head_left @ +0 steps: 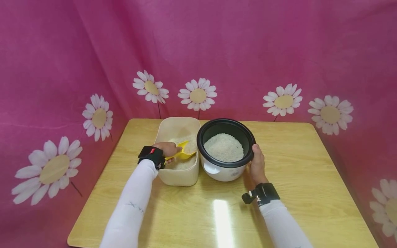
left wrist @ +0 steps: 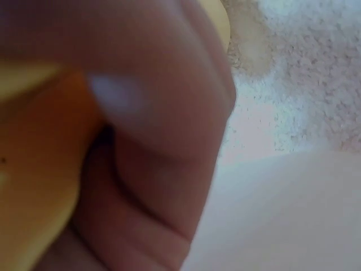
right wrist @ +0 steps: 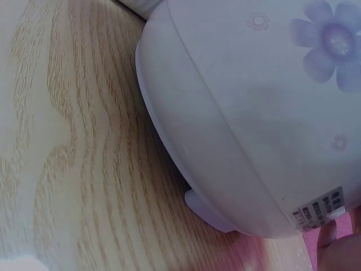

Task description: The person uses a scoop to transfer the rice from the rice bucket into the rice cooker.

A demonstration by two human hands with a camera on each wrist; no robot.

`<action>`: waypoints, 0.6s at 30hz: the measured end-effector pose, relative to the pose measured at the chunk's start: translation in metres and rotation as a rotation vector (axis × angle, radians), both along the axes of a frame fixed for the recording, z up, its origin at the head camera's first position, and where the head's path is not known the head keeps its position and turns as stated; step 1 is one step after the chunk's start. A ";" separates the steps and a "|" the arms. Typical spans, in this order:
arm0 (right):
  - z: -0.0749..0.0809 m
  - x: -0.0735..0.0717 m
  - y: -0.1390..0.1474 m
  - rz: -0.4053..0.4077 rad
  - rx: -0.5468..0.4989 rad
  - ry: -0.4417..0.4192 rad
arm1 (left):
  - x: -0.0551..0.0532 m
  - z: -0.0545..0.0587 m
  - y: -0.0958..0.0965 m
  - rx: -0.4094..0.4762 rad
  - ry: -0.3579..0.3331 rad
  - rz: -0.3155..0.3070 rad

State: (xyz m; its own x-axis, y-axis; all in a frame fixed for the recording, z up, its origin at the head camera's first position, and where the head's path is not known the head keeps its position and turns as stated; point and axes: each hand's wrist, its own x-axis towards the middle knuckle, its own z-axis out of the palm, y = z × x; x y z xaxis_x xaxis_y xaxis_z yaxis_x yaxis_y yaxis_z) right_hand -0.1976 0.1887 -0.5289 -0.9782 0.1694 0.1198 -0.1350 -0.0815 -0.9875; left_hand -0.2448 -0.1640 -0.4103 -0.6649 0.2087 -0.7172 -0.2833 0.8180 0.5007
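Yellow scoop (head_left: 183, 156) left of frame centre, left hand (head_left: 167, 149) curled round it, long axis slanting up-right toward cooker (head_left: 224, 174) at centre, right hand (head_left: 258, 166), fingers extended, touching cooker's right side.

One rice cooker (head_left: 227, 174); left of it, one bin (head_left: 178, 178) and one scoop (head_left: 183, 156). Two hands — left hand (head_left: 169, 149) left of the cooker, right hand (head_left: 257, 165) at its right — with two wrist straps (head_left: 267, 193). One table (head_left: 294, 155) beneath the cooker; seven daisies (head_left: 197, 95) beyond and either side of it (one cut off).
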 end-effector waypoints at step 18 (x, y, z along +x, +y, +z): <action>0.001 0.001 -0.003 -0.018 0.036 -0.015 | 0.005 0.018 -0.003 0.055 0.073 -0.054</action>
